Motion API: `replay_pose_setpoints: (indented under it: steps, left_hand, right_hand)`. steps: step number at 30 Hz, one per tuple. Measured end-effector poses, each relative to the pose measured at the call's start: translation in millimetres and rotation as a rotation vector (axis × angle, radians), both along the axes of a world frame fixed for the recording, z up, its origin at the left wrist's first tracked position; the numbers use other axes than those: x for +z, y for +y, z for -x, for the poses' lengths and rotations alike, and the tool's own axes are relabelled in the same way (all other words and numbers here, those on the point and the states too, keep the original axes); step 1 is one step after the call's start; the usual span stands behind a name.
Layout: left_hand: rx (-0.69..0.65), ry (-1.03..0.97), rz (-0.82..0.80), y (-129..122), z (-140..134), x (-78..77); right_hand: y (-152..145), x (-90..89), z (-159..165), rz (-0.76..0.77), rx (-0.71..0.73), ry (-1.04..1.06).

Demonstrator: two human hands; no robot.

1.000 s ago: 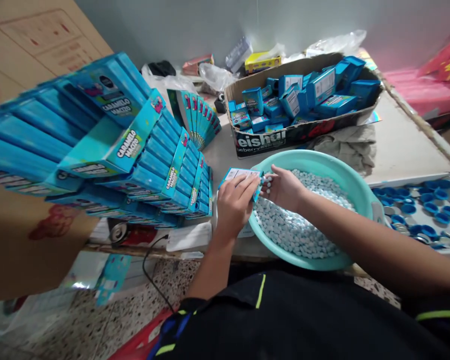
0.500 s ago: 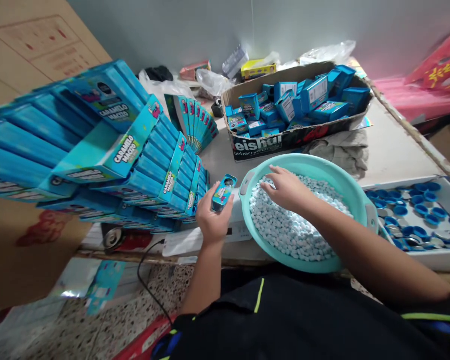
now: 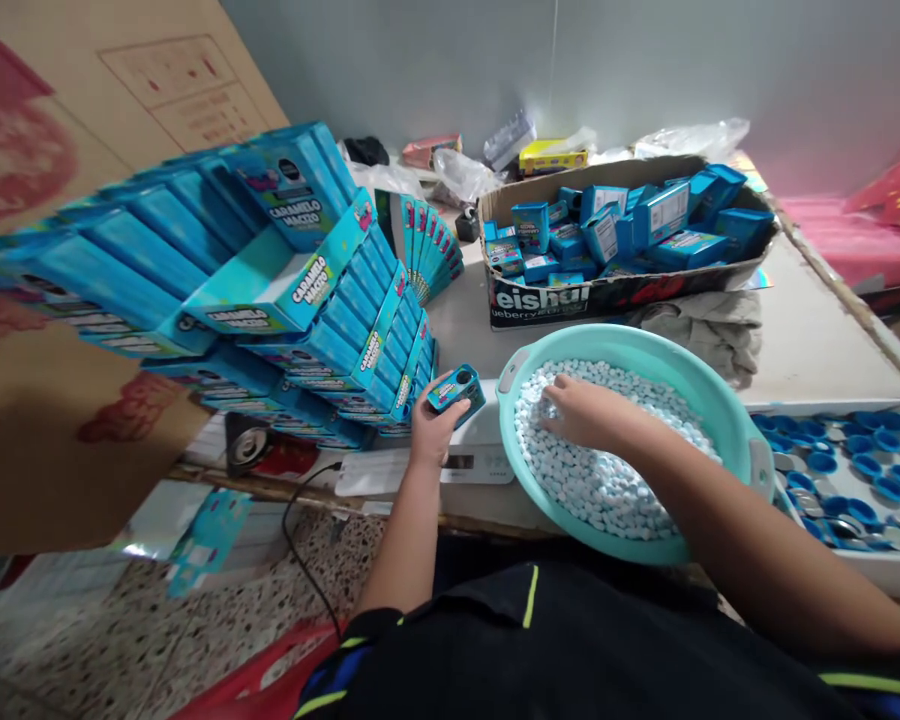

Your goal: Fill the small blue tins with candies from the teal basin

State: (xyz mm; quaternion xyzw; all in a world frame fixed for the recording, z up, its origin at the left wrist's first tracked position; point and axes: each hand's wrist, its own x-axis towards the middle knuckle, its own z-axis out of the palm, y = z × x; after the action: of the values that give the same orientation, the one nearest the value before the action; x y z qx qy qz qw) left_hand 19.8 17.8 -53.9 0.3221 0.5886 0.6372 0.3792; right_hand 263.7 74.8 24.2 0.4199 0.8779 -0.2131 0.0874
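My left hand (image 3: 433, 425) is closed around a small blue candy box (image 3: 456, 392), tilted, with a dark round spot on its end. It is above a white scale (image 3: 487, 464). My right hand (image 3: 589, 410) is down in a turquoise basin (image 3: 729, 425) full of small white and pale blue candies (image 3: 607, 490). Its fingers curl in among them, and the fingertips are partly hidden. Left of my left hand rise stacked blue display trays (image 3: 345, 350) packed with boxes.
Behind the basin stands an open carton (image 3: 540, 312) of blue boxes, with a grey cloth (image 3: 727, 330) beside it. A white tray (image 3: 855, 565) of blue caps and metal discs lies at the right. A black cable (image 3: 289, 540) hangs off the table's front edge.
My right hand has lowered, its fingers going from spread above the candies to curled among them. The box in my left hand has turned. The whole view has shifted.
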Motion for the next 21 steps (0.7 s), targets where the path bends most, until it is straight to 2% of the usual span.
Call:
replay_pose_setpoints:
  steps: [3,6,10,13,16,21]
  left_hand:
    - [-0.016,0.032,-0.045,0,0,-3.9]
    - [0.053,0.345,-0.198,-9,1,7.7]
    - [0.352,0.908,-0.567,-30,10,42.3]
    - [0.595,1.144,-0.744,-43,20,64.2]
    - [0.699,1.137,-0.662,-49,29,68.0]
    - [0.791,1.106,-0.506,-55,36,45.4]
  right_hand:
    - [-1,3.7,0,0.014,0.038,0.003]
    - [-2,10.7,-3,0.058,0.028,0.016]
    - [-2,11.9,-9,0.076,0.001,0.004]
    - [-2,8.0,-10,0.061,0.005,-0.018]
    - [-4,9.5,-6,0.063,-0.013,-0.076]
    - [-3,17.2,-6,0.063,-0.025,-0.103]
